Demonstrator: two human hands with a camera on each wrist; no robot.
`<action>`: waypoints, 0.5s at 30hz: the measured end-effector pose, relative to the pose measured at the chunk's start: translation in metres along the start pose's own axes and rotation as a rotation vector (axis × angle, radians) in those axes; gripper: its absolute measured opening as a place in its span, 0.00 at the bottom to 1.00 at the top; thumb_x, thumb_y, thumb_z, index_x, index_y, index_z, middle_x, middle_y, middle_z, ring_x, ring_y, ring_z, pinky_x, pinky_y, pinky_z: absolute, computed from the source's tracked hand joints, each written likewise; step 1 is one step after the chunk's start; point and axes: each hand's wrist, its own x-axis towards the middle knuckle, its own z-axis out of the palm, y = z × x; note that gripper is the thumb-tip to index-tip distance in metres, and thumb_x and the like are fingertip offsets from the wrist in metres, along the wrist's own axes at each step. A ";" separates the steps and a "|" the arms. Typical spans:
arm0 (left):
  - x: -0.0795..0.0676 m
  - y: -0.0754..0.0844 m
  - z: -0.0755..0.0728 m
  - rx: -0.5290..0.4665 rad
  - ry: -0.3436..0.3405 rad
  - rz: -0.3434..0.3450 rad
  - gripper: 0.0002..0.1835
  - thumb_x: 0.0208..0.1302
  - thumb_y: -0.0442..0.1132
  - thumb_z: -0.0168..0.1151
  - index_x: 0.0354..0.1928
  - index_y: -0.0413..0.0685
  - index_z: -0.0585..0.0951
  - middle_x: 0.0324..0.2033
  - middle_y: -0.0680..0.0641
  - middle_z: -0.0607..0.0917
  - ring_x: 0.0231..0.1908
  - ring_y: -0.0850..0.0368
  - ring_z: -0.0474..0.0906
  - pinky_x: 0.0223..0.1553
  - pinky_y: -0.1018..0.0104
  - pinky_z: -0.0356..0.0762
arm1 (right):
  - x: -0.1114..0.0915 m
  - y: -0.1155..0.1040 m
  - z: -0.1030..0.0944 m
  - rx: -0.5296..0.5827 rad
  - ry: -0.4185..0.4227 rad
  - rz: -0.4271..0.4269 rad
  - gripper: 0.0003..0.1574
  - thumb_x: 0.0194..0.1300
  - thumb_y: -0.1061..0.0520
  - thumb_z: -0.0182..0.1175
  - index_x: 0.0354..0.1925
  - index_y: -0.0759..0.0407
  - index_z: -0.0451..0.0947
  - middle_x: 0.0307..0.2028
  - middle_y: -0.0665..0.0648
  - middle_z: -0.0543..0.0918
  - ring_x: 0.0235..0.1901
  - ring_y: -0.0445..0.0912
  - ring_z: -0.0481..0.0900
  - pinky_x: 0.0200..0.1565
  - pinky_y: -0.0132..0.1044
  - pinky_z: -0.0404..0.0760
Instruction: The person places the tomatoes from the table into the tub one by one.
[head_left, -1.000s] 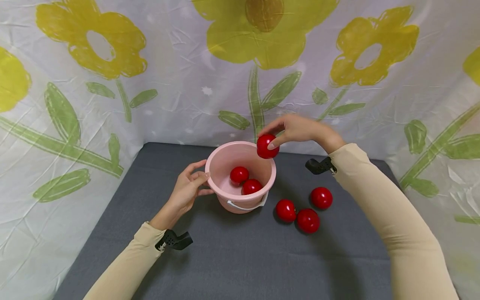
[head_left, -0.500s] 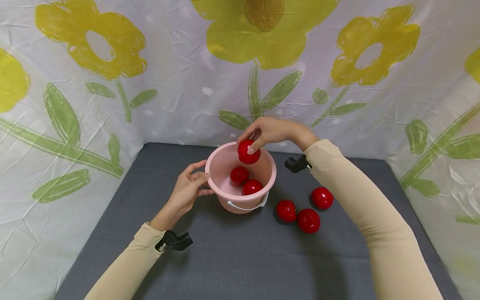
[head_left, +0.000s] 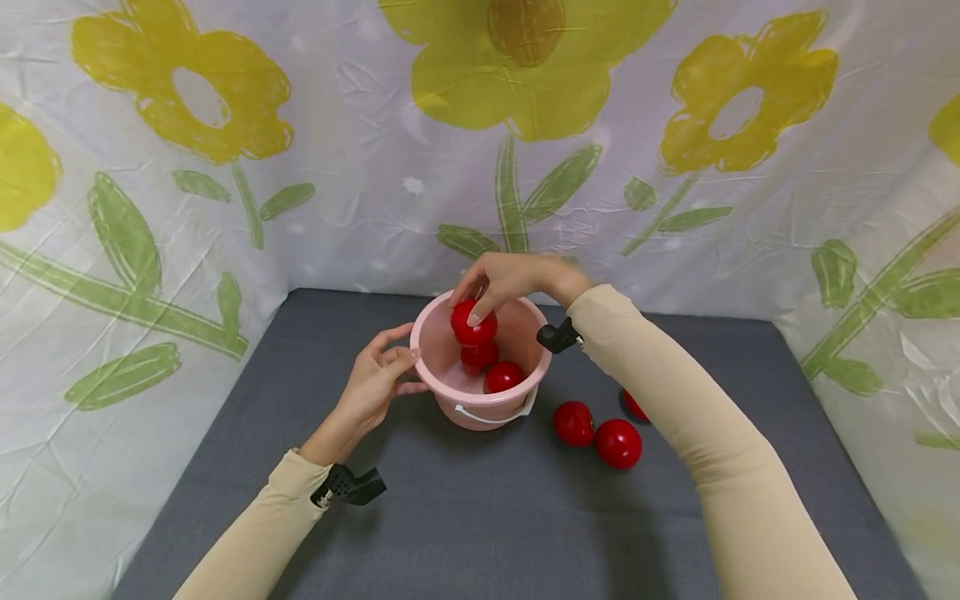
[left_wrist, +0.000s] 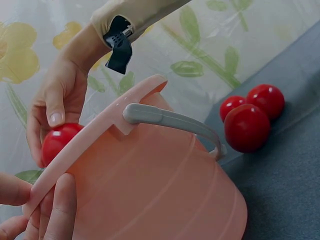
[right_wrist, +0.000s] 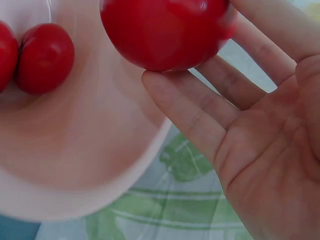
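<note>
My right hand (head_left: 504, 279) pinches a shiny red tomato (head_left: 473, 323) between thumb and fingers, inside the mouth of a pink bucket (head_left: 542, 367). In the right wrist view this tomato (right_wrist: 167, 30) hangs at the fingertips above the bucket's inner wall. Two more tomatoes lie on the bucket's floor; the front one (head_left: 504, 377) shows well, while the rear one (head_left: 480, 357) is partly covered by the held tomato. At the bucket's left side my left hand (head_left: 375, 375) grips the rim, thumb on top and fingers outside, as the left wrist view shows too.
On the dark grey cloth (head_left: 465, 517) right of the bucket lie a tomato (head_left: 573, 423), another tomato (head_left: 618, 443) beside it, and a third tomato (head_left: 634, 406) partly behind my right sleeve. A white handle (head_left: 495, 418) hangs at the bucket's front. A flower-printed curtain (head_left: 360, 167) stands behind.
My right hand has carried the tomato leftward from over the bucket's right rim and down into its mouth. The left hand has stayed on the rim.
</note>
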 end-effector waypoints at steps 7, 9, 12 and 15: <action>0.000 0.000 0.001 0.001 0.000 0.003 0.31 0.72 0.31 0.54 0.73 0.41 0.58 0.29 0.56 0.80 0.31 0.62 0.82 0.33 0.65 0.89 | 0.010 0.004 0.007 -0.020 -0.015 0.000 0.26 0.61 0.57 0.68 0.59 0.55 0.80 0.56 0.56 0.82 0.54 0.50 0.80 0.53 0.41 0.87; 0.000 0.000 0.001 -0.005 0.004 0.002 0.31 0.72 0.31 0.54 0.73 0.41 0.58 0.29 0.56 0.79 0.31 0.62 0.82 0.33 0.65 0.89 | 0.011 0.004 0.008 -0.036 -0.019 -0.007 0.26 0.62 0.58 0.67 0.59 0.55 0.80 0.56 0.56 0.83 0.55 0.50 0.80 0.54 0.41 0.86; 0.000 0.000 0.000 -0.009 0.005 0.002 0.31 0.72 0.30 0.54 0.73 0.41 0.58 0.29 0.56 0.79 0.31 0.62 0.82 0.33 0.65 0.89 | 0.013 0.003 0.011 -0.048 -0.036 -0.010 0.26 0.62 0.58 0.67 0.60 0.55 0.80 0.56 0.56 0.83 0.55 0.50 0.80 0.55 0.41 0.86; 0.000 0.000 0.001 -0.012 0.006 0.003 0.30 0.72 0.30 0.54 0.73 0.41 0.59 0.28 0.56 0.80 0.30 0.63 0.82 0.33 0.64 0.89 | 0.017 0.003 0.014 -0.061 -0.055 -0.008 0.27 0.62 0.58 0.66 0.60 0.55 0.79 0.57 0.56 0.83 0.56 0.50 0.80 0.56 0.41 0.85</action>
